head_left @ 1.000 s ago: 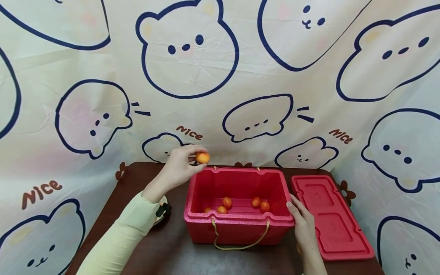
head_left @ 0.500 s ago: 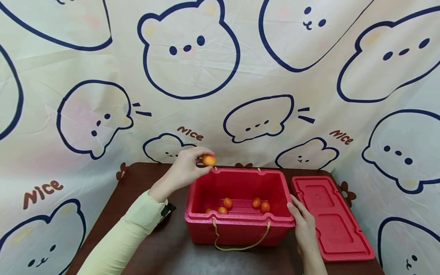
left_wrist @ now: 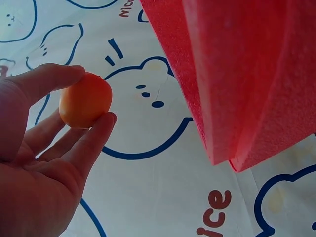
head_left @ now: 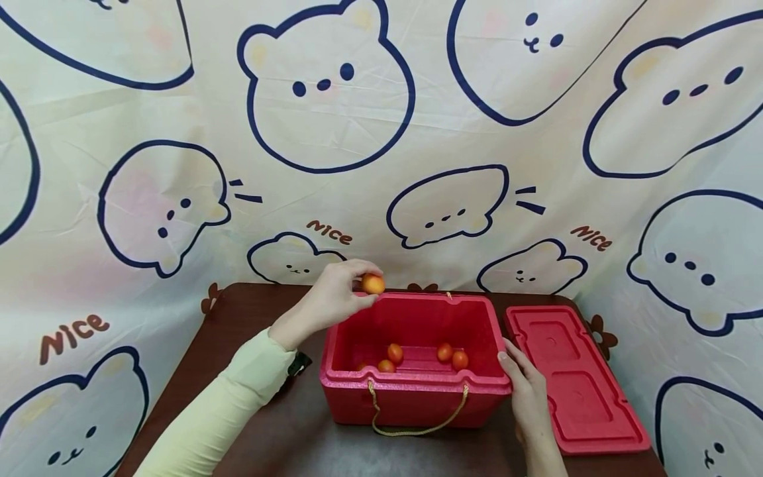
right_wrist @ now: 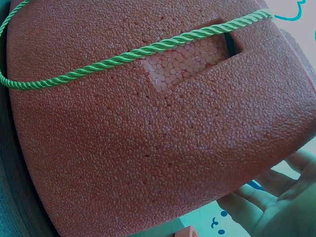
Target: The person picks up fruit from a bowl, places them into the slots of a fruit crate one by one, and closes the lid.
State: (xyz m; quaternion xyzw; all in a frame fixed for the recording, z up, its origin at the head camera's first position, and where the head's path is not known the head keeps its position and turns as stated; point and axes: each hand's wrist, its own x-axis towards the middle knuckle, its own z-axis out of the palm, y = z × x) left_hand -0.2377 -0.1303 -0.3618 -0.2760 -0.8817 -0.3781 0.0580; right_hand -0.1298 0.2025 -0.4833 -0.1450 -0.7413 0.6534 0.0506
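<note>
In the head view my left hand [head_left: 336, 298] pinches a small orange-red tomato [head_left: 373, 284] above the back left rim of a red foam box [head_left: 411, 401]. The left wrist view shows this tomato [left_wrist: 86, 101] between thumb and fingertips, beside the box wall [left_wrist: 237, 74]. Inside the box lie several more tomatoes [head_left: 459, 360], one mostly hidden behind the front left rim. My right hand [head_left: 527, 391] holds the box's right rim; in the right wrist view its fingers [right_wrist: 254, 197] meet the edge, some tips hidden behind it.
The box's red lid [head_left: 581, 381] lies flat on the brown table [head_left: 238, 324], to the right. A cord handle [head_left: 417, 432] hangs at the box's front. A dark object [head_left: 300, 364] is partly hidden by the left sleeve. A cartoon-printed cloth [head_left: 357, 132] stands behind.
My left hand has moved right and slightly down with the tomato, from left of the box to above its back left rim. The right hand keeps its place.
</note>
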